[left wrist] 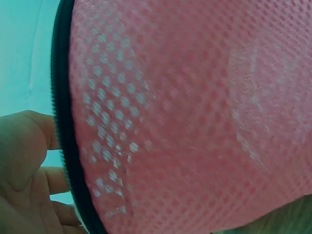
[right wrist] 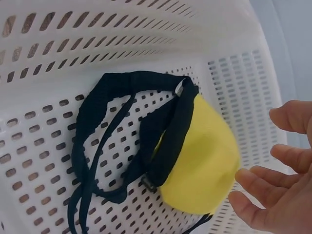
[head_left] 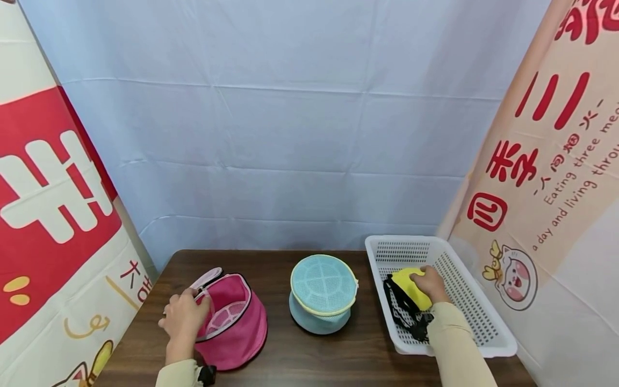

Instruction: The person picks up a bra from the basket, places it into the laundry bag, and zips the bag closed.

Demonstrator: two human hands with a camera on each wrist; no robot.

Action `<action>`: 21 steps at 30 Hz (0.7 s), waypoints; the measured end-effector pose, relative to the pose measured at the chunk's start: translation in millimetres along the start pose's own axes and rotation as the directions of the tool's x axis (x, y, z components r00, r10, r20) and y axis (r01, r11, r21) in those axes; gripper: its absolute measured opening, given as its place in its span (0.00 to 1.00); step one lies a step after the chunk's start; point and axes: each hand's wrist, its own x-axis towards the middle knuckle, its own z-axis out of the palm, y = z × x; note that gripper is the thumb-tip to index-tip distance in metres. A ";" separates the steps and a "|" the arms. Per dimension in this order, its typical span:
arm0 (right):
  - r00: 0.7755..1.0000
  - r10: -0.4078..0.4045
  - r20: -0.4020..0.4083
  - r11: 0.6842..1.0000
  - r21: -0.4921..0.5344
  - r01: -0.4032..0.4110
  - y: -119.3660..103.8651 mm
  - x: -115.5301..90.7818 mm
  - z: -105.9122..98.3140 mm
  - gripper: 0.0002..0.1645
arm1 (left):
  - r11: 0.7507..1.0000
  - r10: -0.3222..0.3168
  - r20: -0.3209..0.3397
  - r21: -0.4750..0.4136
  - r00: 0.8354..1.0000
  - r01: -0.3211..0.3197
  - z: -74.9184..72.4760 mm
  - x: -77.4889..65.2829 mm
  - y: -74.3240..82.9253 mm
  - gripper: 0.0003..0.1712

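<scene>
At the left of the table stands a pink mesh laundry bag [head_left: 237,328], its zipped top unfastened and its lid [head_left: 207,278] folded back. My left hand [head_left: 185,317] grips the bag's rim; in the left wrist view its fingers [left wrist: 58,180] pass behind the black zipper edge [left wrist: 61,97]. Inside a white basket [head_left: 498,344] lies a yellow bra [head_left: 411,290] with black straps. My right hand [head_left: 432,285] reaches into the basket at the bra's right side. In the right wrist view its spread fingers [right wrist: 263,187] have their tips right at the yellow cup's edge.
Between the pink bag and the basket stands a light blue mesh laundry bag [head_left: 323,287] with yellow trim, zipped round. The dark wooden table [head_left: 285,360] ends at a pale blue cloth [head_left: 290,134] behind. Printed cloths hang at both sides.
</scene>
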 end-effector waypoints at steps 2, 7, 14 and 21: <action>1.000 0.014 0.001 1.000 0.004 -0.014 2.1 0.4 -0.2 0.35 | 1.000 -0.023 -0.004 0.001 1.000 0.023 0.2 -0.8 -1.7 0.27; 0.998 0.060 -0.007 0.998 0.011 -0.060 9.7 1.5 1.0 0.36 | 0.995 -0.102 -0.010 -0.005 0.995 0.102 -0.5 -1.4 -9.8 0.26; 0.990 0.129 -0.057 0.991 0.050 -0.127 15.2 0.5 4.4 0.34 | 0.986 -0.168 0.060 0.000 0.984 0.169 -1.2 -0.5 -20.3 0.33; 0.974 0.211 -0.085 0.976 0.065 -0.206 23.5 -1.0 8.7 0.18 | 0.997 -0.049 0.086 -0.051 0.995 0.053 3.0 -1.9 -30.5 0.20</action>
